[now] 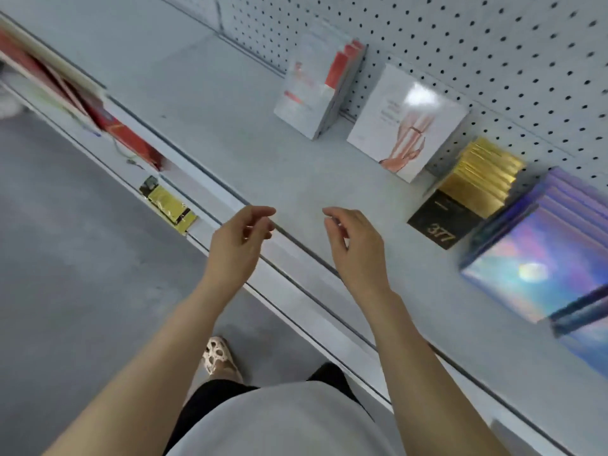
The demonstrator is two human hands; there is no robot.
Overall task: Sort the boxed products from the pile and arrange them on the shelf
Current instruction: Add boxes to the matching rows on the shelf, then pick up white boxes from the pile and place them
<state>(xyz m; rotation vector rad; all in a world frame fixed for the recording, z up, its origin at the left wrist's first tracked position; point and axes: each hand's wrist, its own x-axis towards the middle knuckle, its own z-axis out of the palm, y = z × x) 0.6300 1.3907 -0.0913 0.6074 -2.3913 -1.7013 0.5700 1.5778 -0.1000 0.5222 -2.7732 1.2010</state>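
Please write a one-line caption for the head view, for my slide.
Both empty hands, left hand and right hand, hover over the shelf holding sorted boxed products.

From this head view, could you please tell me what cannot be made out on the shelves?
- Iridescent boxes: cut off by the right edge, count unclear.
- White box with red panel: print blurred.
- Red boxes on the lower shelf: mostly hidden under the upper shelf.
- The pile: not in view.
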